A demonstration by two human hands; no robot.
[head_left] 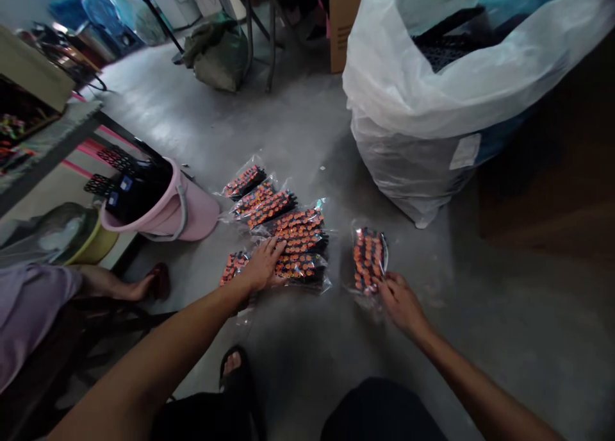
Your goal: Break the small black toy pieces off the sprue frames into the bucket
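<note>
Pink bucket (166,211) sitting tipped at left. Left hand (262,265), grip spread, pressing flat on the packet stack (300,245) on the floor (307,338). Right hand (401,303) pinching the lone packet (369,259)'s edge; slick film risks slipping, stack sliding apart.

No readable text anywhere; the white label (464,151) on my big plastic bag (408,165) is too blurred.

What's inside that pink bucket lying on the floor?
The pink bucket, tipped toward the left, holds dark flat items with small blue labels sticking out of its mouth. Its wall hides whatever lies deeper inside, and they are too dark to identify.
</note>
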